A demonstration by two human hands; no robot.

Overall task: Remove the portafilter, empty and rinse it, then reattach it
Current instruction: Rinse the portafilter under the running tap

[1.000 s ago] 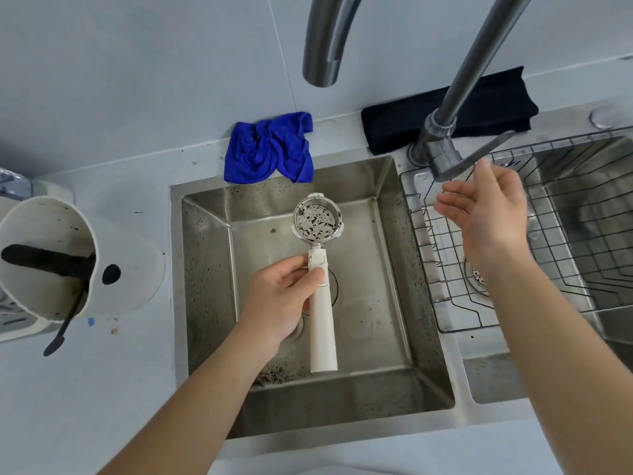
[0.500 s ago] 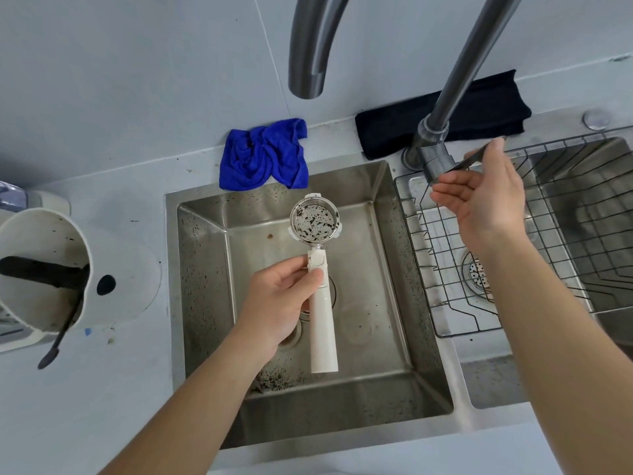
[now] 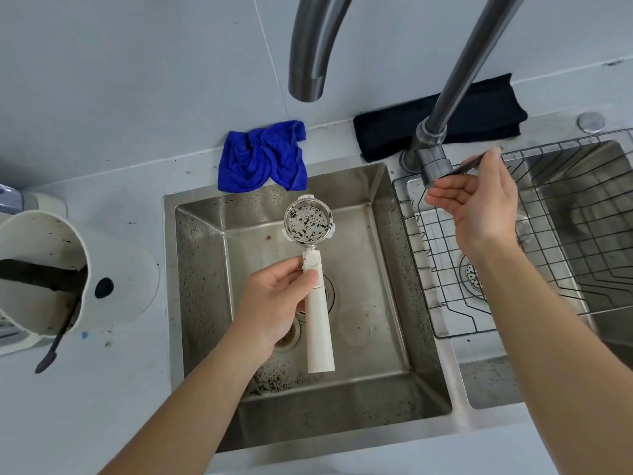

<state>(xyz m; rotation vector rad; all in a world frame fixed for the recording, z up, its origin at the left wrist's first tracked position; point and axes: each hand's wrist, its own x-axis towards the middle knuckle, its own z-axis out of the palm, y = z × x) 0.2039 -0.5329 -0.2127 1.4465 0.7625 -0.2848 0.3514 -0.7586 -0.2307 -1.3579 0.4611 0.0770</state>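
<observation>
1. The portafilter (image 3: 310,234) in my left hand (image 3: 274,303) has a matt white plastic handle and shiny metal basket.
2. Sink (image 3: 394,303): brushed steel, speckled.
3. Blue cloth (image 3: 262,157): soft, fuzzy.

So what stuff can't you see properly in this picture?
- Faucet top: cut off by the upper edge, head view.
- Tap lever: its end is covered by the right hand.
- Left sink drain: mostly behind the left hand and portafilter.
- White container: cut off by the left edge.
</observation>
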